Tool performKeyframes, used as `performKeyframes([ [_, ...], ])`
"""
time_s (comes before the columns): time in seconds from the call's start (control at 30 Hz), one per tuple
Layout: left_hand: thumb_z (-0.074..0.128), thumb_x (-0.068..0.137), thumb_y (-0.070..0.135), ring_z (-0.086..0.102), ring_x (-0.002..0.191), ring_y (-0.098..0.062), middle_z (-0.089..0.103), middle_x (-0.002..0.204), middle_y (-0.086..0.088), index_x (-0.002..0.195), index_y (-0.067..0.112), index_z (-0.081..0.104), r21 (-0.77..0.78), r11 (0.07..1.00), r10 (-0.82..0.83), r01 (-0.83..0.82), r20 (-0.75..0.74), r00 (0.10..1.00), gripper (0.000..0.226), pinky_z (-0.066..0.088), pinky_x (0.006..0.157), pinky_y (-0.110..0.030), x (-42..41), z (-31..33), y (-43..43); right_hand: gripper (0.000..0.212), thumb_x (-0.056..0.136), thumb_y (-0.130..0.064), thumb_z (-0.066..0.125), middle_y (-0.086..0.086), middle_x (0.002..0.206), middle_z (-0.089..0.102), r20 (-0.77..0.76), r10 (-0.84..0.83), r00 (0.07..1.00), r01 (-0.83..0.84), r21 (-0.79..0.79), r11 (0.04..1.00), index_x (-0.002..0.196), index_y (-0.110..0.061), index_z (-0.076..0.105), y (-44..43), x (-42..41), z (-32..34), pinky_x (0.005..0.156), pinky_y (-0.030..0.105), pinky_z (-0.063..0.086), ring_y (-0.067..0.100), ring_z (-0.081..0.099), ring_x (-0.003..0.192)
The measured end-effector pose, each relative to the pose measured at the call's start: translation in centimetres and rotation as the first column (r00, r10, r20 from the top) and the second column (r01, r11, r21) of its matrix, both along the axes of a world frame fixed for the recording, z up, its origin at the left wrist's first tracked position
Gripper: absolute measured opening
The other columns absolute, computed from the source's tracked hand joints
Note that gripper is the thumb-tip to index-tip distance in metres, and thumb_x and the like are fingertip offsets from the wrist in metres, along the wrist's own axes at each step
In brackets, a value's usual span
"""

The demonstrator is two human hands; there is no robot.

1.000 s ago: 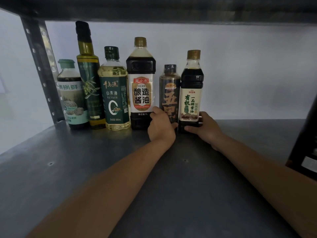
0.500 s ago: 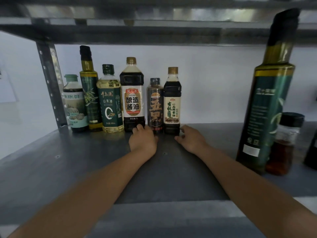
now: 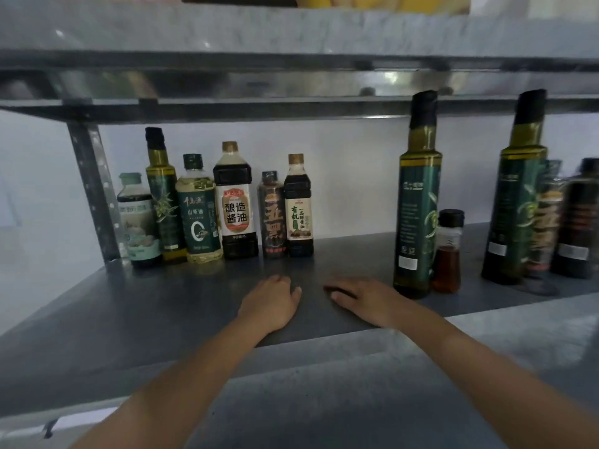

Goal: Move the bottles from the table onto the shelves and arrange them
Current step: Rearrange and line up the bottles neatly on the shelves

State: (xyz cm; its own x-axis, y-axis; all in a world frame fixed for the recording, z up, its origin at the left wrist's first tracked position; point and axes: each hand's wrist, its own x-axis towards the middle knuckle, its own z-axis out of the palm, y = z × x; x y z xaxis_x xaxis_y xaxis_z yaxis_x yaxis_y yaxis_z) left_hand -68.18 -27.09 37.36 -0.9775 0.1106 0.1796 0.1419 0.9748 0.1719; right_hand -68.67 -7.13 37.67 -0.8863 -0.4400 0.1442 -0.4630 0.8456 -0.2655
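A metal post (image 3: 94, 189) stands at the left of the shelf (image 3: 129, 312), and just right of it six bottles line the far edge, upright and close side by side: a small bottle with a pale green cap (image 3: 137, 222), a tall olive oil bottle (image 3: 162, 196), a yellow oil bottle (image 3: 198, 212), a big soy sauce bottle (image 3: 236, 202), a short dark bottle (image 3: 273, 215) and a slim soy sauce bottle (image 3: 298, 209). Nearer, in front of the last two, the left hand (image 3: 270, 303) lies palm down low over the shelf, fingers loose and holding nothing, apart from the row. Beside it the right hand (image 3: 363, 301) is palm down too, fingers stretched out and empty. To the right stands a tall green bottle (image 3: 418, 202), with a small bottle of reddish liquid (image 3: 449, 251) just beside it. Further right is a second tall green bottle (image 3: 518, 196), then two dark bottles (image 3: 577, 218), blurred. An upper shelf (image 3: 291, 34) runs across overhead.
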Motion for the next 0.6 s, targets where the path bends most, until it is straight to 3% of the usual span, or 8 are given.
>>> performKeyframes([
  [0.17,0.021,0.099,0.053,0.010,0.146,-0.021,0.009,0.160,-0.005,0.152,0.016,0.016,-0.031,0.995,-0.094,0.098,0.118,0.989,0.064,0.012,0.116,-0.035,1.4,0.1,0.2,0.041,0.100,-0.046,0.032,-0.021,0.148,0.033,-0.050,0.007,0.999,-0.010,-0.058,0.998,0.140,-0.043,0.037,3.7,4.4,-0.6,0.107,0.017,0.023,-0.001,0.026,0.137],
  [0.3,0.022,0.099,0.054,0.008,0.147,-0.018,0.007,0.160,-0.004,0.152,0.016,0.014,-0.019,0.986,-0.163,0.167,0.131,0.978,0.065,0.010,0.117,-0.033,2.4,0.3,0.8,0.038,0.096,-0.042,0.043,-0.027,0.141,0.038,-0.040,-0.002,0.999,-0.006,-0.211,0.977,0.134,-0.043,0.045,7.5,7.4,-1.1,0.108,0.015,0.025,-0.008,0.029,0.132],
  [0.4,0.030,0.097,0.057,0.013,0.146,-0.016,0.011,0.160,0.000,0.152,0.020,0.019,0.063,0.979,-0.198,0.192,0.124,0.972,0.067,0.014,0.117,-0.033,2.7,0.5,1.4,0.029,0.090,-0.032,0.056,-0.025,0.126,0.055,-0.031,0.017,0.999,-0.027,-0.379,0.925,0.118,-0.036,0.060,10.7,8.4,-1.1,0.095,0.003,0.032,-0.015,0.044,0.119],
  [0.5,0.042,0.090,0.062,0.020,0.144,-0.015,0.017,0.158,0.004,0.151,0.024,0.018,0.174,0.963,-0.227,0.208,0.100,0.969,0.076,0.022,0.114,-0.033,2.9,0.3,3.1,0.018,0.089,-0.030,0.057,-0.021,0.098,0.070,0.041,-0.093,0.995,0.099,-0.612,0.785,0.092,-0.028,0.074,13.8,7.9,-0.6,0.077,0.007,0.042,-0.011,0.060,0.095],
  [0.6,0.054,0.084,0.062,0.025,0.141,-0.014,0.023,0.156,0.004,0.151,0.026,0.016,0.315,0.920,-0.266,0.234,0.062,0.962,0.085,0.025,0.112,-0.030,2.6,0.4,5.8,0.015,0.088,-0.026,0.061,0.000,0.083,0.071,0.010,-0.301,0.953,0.198,-0.776,0.599,0.080,-0.016,0.069,16.6,5.8,-0.5,0.071,0.023,0.045,0.016,0.065,0.086],
])
